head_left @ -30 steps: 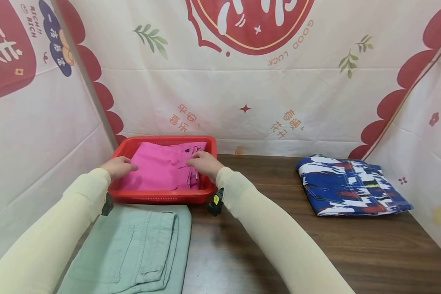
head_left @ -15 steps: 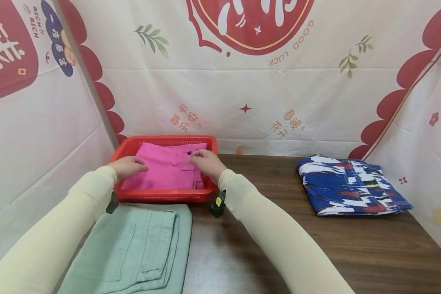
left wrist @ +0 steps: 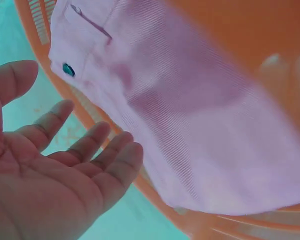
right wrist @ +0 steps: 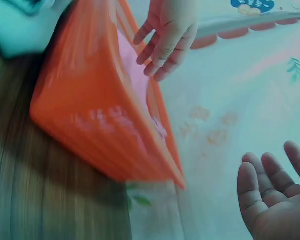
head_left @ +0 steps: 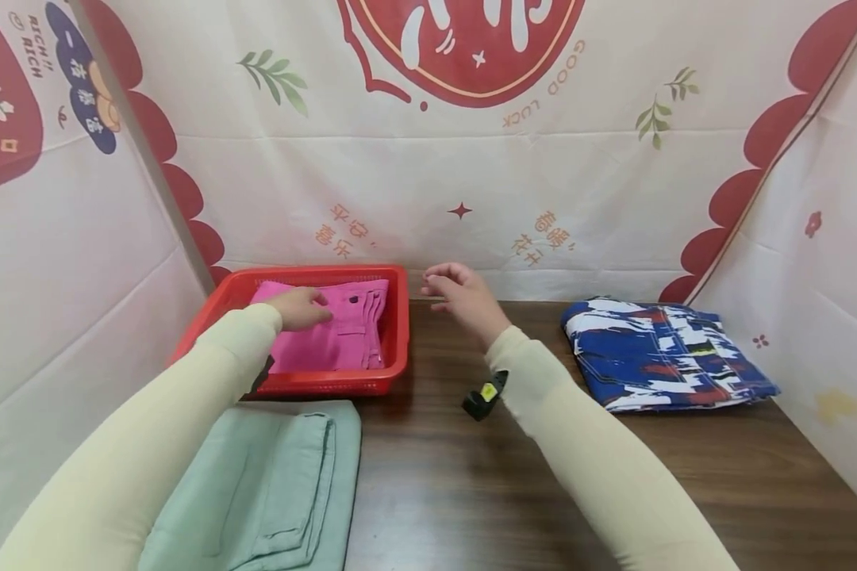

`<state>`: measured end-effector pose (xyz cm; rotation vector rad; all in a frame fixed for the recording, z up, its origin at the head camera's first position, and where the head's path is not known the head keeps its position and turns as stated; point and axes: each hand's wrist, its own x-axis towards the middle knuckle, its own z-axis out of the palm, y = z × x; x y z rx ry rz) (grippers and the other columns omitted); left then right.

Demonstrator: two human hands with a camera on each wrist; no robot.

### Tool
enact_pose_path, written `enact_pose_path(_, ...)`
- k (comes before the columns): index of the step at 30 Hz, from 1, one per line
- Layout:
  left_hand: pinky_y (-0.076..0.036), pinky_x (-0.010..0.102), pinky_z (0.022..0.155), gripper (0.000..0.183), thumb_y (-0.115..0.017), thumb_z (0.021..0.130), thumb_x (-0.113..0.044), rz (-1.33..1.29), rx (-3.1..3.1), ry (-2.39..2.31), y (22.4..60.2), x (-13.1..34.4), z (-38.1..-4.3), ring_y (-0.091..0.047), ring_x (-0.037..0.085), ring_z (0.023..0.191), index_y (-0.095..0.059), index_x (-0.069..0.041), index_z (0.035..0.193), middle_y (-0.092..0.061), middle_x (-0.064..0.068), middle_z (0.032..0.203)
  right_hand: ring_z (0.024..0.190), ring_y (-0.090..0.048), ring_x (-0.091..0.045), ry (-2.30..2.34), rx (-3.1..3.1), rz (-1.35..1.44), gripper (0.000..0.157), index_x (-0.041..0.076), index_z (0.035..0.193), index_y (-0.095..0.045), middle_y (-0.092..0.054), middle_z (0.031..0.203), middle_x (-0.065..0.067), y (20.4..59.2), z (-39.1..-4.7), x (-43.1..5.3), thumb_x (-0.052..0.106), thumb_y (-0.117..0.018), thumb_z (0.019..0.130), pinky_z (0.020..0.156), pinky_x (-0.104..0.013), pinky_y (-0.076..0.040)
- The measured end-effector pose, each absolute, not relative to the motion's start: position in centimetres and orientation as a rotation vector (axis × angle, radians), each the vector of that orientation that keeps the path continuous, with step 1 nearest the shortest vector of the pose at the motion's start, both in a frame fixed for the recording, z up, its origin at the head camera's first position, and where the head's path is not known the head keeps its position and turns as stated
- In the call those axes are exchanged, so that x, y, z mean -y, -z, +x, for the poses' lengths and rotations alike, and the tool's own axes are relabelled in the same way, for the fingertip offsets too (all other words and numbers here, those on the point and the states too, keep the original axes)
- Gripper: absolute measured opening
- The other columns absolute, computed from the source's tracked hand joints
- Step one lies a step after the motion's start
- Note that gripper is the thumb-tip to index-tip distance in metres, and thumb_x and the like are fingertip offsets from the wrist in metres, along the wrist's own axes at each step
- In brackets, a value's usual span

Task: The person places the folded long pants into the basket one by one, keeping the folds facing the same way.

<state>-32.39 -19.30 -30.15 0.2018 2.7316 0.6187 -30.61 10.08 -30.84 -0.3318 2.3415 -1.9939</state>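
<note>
Folded pink trousers (head_left: 314,341), with a dark button at the waistband, lie in a red plastic basket (head_left: 397,341) at the back left. Above them hovers my left hand (head_left: 296,308), its fingers loosely bent and nothing in them; the left wrist view shows its palm and a gap between the fingers and the pink cloth (left wrist: 180,105). My right hand (head_left: 467,297) is in the air to the right of the basket, relaxed and holding nothing. In the right wrist view its fingers (right wrist: 250,182) are apart from the basket (right wrist: 85,100).
Folded pale green trousers (head_left: 286,476) lie in front of the basket, partly under my left sleeve. At the right of the wooden table (head_left: 471,484) sits a folded blue, white and red patterned garment (head_left: 657,357). Printed cloth walls (head_left: 400,174) stand at the back and sides.
My right hand has left the basket and moved right. My left hand has shifted right over the pink trousers. The view has turned slightly; the basket and folded garments stay in place.
</note>
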Motion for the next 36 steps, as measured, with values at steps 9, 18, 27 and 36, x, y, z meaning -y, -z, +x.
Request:
enact_pose_path(9, -0.037, 0.060, 0.105, 0.055, -0.056, 0.098, -0.031, 0.226, -2.722, -0.471, 31.5, 17.0, -35.0, -0.042, 0.042, 0.133, -0.045, -0.003, 0.144, -0.048, 0.022, 0.143, 0.112, -0.057, -0.027, 1.688, -2.632, -0.315, 0.030, 0.005, 0.123, -0.059, -0.060, 0.123, -0.013, 32.0, -28.3, -19.6, 0.026, -0.055, 0.103, 0.092, -0.044, -0.051)
enact_pose_path(18, -0.031, 0.064, 0.107, 0.056, -0.054, 0.099, -0.032, 0.212, -2.705, -0.446, 32.1, 17.2, -36.1, -0.034, 0.047, 0.138, -0.044, -0.005, 0.148, -0.043, 0.024, 0.148, 0.124, -0.049, -0.043, 1.112, -2.996, -0.145, 0.048, -0.002, 0.136, -0.050, -0.051, 0.136, -0.028, 33.8, -27.3, -31.2, 0.033, -0.051, 0.103, 0.101, -0.059, -0.038)
enact_pose_path(27, -0.034, 0.061, 0.107, 0.055, -0.056, 0.099, -0.034, 0.201, -2.714, -0.453, 32.7, 15.9, -37.2, -0.042, 0.044, 0.134, -0.050, -0.003, 0.143, -0.051, 0.023, 0.142, 0.123, -0.039, -0.058, 0.760, -3.044, 0.057, 0.067, -0.015, 0.140, -0.036, -0.037, 0.138, -0.043, 36.5, -26.7, -40.8, 0.039, -0.048, 0.103, 0.099, -0.071, -0.033)
enact_pose_path(36, -0.030, 0.068, 0.105, 0.066, -0.065, 0.092, -0.044, 0.097, -2.571, -0.450, 32.7, 16.2, -37.5, -0.033, 0.046, 0.138, -0.048, -0.014, 0.148, -0.045, 0.019, 0.148, 0.127, -0.028, -0.064, 0.574, -2.976, 0.073, 0.079, -0.016, 0.144, -0.030, -0.029, 0.140, -0.046, 39.2, -27.2, -43.4, 0.046, -0.051, 0.099, 0.100, -0.074, -0.027)
